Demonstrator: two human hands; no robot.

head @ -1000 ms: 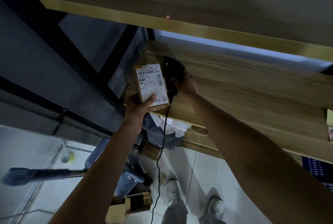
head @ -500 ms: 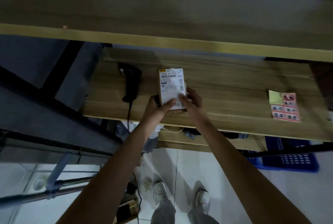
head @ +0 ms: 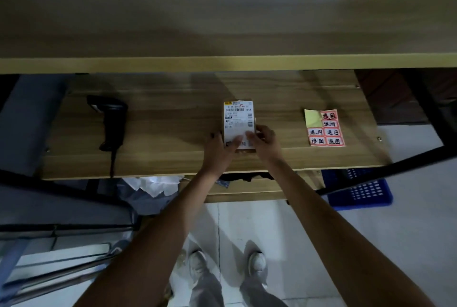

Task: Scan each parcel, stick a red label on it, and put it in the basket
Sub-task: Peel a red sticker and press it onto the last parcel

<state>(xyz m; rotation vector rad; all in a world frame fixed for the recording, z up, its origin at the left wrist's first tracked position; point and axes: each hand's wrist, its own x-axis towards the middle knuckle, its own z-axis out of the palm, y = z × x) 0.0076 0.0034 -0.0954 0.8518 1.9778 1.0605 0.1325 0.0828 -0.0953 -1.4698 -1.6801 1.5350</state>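
The left hand [head: 218, 149] and the right hand [head: 265, 142] met at the near end of the parcel [head: 239, 123], each closed lightly on it, thumbs lying over the printed shipping slip and fingers curled around the near corners. Whether the parcel lay flat on the worktop [head: 173, 133] or was held just clear of it could not be told; it was in the middle of the wooden surface with its barcode face turned up, probably so that the top stayed clear for a sticker. To the right, well apart from the parcel, lay the sheet of red labels [head: 325, 131], its upper left corner already showing bare yellow backing, with the remaining labels within easy reach of the right hand. To the left, also well apart, the black scanner [head: 110, 121] lay on its side on the worktop with its cable trailing off the near edge, which suggested that scanning was over for this parcel and labelling was the step in hand. Below the worktop's right end, a blue basket [head: 363, 190] sat on the floor, partly hidden by the frame, placed where a finished parcel could simply be lowered in. Crumpled packaging lay under the left part of the worktop.
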